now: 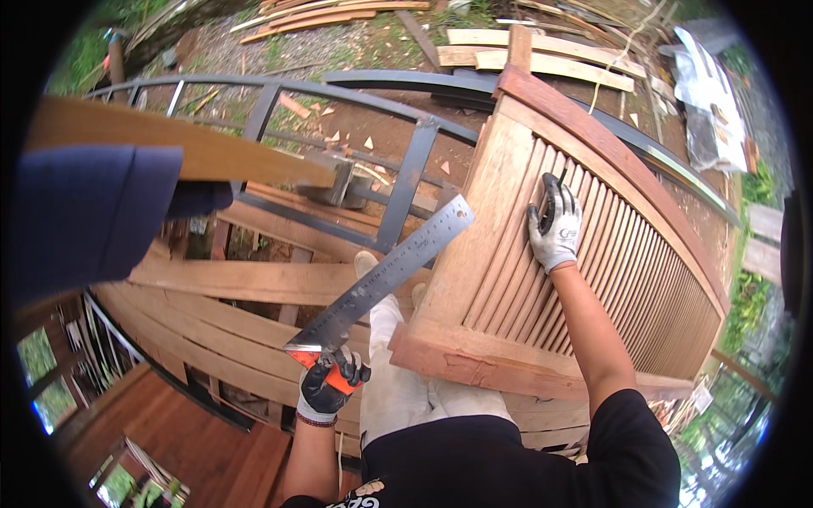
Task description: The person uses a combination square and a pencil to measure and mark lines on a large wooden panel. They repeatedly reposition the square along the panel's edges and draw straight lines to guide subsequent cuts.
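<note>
My left hand (330,383), in a grey and black glove, is closed around the orange handle of a try square (385,269). The square's steel blade slants up to the right, its far end by the left edge of a wooden louvred panel (487,199). Over the panel's slats lies my right hand (559,230), in a white glove with black coating. Its fingers are bent, and a thin dark pencil-like stick pokes out past the fingertips; most of it is hidden. The panel leans tilted against my thighs, with a reddish-brown curved rail along its top.
At the left, another person's blue sleeve (97,216) reaches in under a wooden beam (203,148). A dark metal frame (406,182) stands beyond the slatted boards (220,334). Planks (550,59) and a plastic sheet (711,110) lie on the ground behind.
</note>
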Motion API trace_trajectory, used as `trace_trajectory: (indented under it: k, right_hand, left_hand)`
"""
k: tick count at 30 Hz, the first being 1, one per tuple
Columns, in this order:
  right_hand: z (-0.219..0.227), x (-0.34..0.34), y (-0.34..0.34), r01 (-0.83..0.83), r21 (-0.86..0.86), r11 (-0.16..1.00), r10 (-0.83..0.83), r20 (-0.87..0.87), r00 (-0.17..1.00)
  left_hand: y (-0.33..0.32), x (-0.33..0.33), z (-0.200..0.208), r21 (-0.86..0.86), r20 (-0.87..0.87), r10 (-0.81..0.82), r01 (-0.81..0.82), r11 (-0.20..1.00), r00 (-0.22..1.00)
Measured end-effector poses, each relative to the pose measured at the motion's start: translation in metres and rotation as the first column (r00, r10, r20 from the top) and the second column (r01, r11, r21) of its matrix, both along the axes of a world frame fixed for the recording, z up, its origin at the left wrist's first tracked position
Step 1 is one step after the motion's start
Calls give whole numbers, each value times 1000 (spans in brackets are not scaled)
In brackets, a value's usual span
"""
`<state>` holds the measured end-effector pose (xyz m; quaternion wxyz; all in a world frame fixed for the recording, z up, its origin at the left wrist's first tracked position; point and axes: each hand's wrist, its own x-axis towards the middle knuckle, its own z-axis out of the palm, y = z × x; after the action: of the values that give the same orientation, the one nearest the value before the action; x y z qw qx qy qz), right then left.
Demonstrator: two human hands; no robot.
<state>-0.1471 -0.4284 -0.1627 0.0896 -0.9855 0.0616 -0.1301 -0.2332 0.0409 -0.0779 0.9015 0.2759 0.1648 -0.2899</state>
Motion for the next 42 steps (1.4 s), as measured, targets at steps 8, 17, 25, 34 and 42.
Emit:
trace_trajectory:
  k: [8, 17, 25, 34, 42]
  right_hand:
    - [7, -8, -2, 108, 53, 993, -109, 22, 994]
    - [3, -7, 2, 214, 105, 971, -219, 35, 975]
    - [-1, -19, -15, 228, 204, 952, -239, 35, 970]
    - [43, 46, -19, 25, 391, 920, -27, -1, 1000]
    - [48, 87, -73, 66, 81, 994, -49, -201, 978]
  left_hand:
    - [-122, 131, -7, 322, 161, -231, 170, 931, 960]
    - [-331, 197, -54, 143, 88, -180, 167, 976, 980]
    - [-369, 207, -43, 340, -174, -340, 381, 860, 924]
    - [-373, 219, -65, 248, -79, -282, 293, 924, 956]
    - [-324, 269, -60, 860, 306, -521, 3, 510, 797]
